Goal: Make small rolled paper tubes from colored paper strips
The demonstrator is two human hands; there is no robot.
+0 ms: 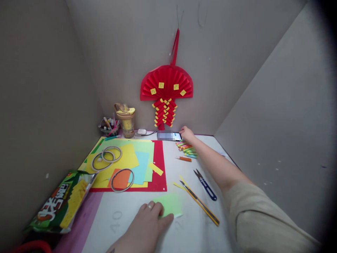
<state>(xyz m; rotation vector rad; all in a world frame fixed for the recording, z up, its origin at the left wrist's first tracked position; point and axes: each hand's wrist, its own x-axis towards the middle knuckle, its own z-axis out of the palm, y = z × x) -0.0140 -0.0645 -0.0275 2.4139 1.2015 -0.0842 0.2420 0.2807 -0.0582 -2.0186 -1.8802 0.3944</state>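
Note:
My left hand rests low on the table with its fingers curled and the thumb out. Between thumb and index finger it has the left edge of a light green paper. A ring sits on one finger. My right arm reaches to the back of the table, where my right hand has its bent fingers at the right end of a phone lying near the wall. Just below that hand are several coloured paper rolls and an orange-handled pointed tool.
Blue thread snips and a yellow craft knife lie at right. Coloured sheets with tape rings cover the left. A snack bag, cup and pen basket stand beyond. A red paper fan hangs behind.

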